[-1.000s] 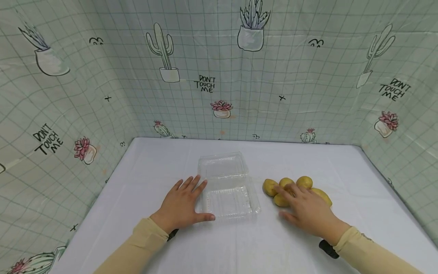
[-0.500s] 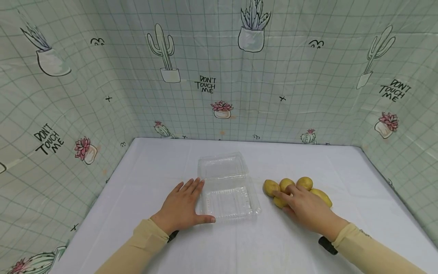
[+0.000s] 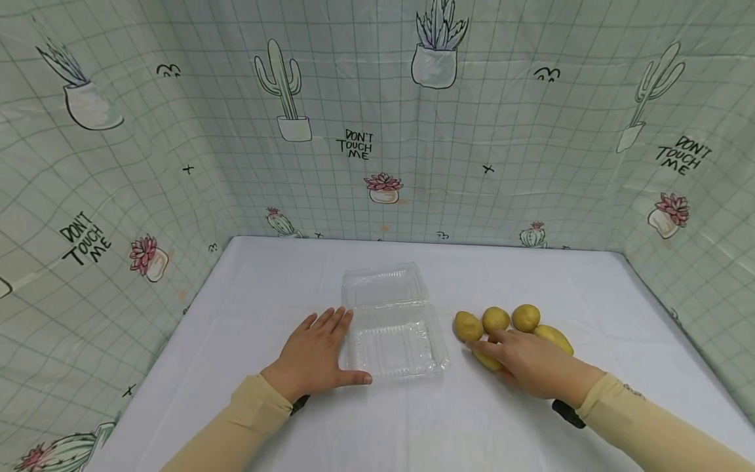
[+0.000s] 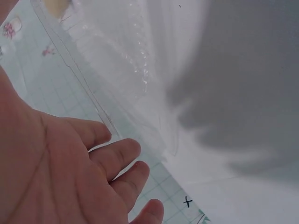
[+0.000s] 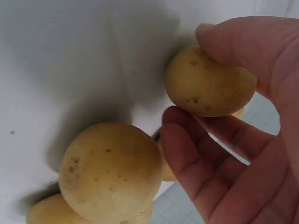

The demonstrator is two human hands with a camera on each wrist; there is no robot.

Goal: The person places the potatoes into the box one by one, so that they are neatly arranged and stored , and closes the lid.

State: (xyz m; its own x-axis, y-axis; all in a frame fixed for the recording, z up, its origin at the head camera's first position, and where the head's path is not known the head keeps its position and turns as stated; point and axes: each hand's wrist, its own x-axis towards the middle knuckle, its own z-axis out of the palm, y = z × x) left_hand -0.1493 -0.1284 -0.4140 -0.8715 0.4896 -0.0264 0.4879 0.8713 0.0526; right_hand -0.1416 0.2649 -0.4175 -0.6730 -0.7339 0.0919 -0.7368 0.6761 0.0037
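In the head view my left hand [image 3: 312,360] lies at the left side of an opened clear plastic clamshell box [image 3: 394,351], fingers spread and straight. The left wrist view shows those fingers [image 4: 124,151] at the edge of the clear box [image 4: 112,56]. My right hand [image 3: 533,367] pinches a yellow potato [image 3: 486,360] low over the cloth. Up close in the right wrist view, the thumb and fingers hold this potato [image 5: 210,86] between them. Behind the hand sit several more potatoes [image 3: 495,319]; one potato [image 5: 110,170] appears large beside the fingers.
A white cloth [image 3: 407,426] covers the table. The box's lid [image 3: 385,286] is folded back, away from the person. Grid-patterned curtain [image 3: 377,98] with cactus prints encloses the back and both sides.
The right hand's fingers and thumb have closed around the front potato and drawn it slightly toward the person, apart from the others. My left hand and the box have barely moved.
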